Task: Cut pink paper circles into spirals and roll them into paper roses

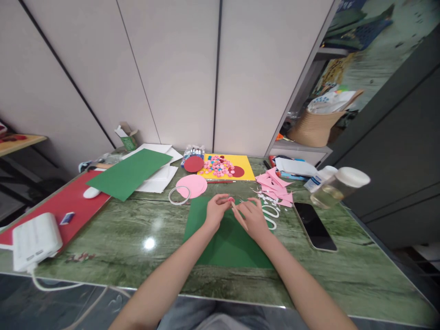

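My left hand (215,211) pinches a small pink-and-red round piece (231,200) above a green sheet (227,250). Close beside it, my right hand (252,214) has its fingers closed at the same piece. A pale, narrow strip (239,217) slants down from the fingertips, under my right hand. Whether it is paper or wood, I cannot tell. Beyond my hands, many small pink, red and blue pieces (220,166) are heaped on a yellow sheet (245,162). A red pencil (220,182) lies in front of that sheet.
Left of the green sheet are pink paper circles (192,185) and a white ring (179,195). Pink scraps (274,184), white scissors handles (270,215), a phone (314,226) and a lidded bottle (338,187) stand or lie at right. A white power bank (36,240) rests far left.
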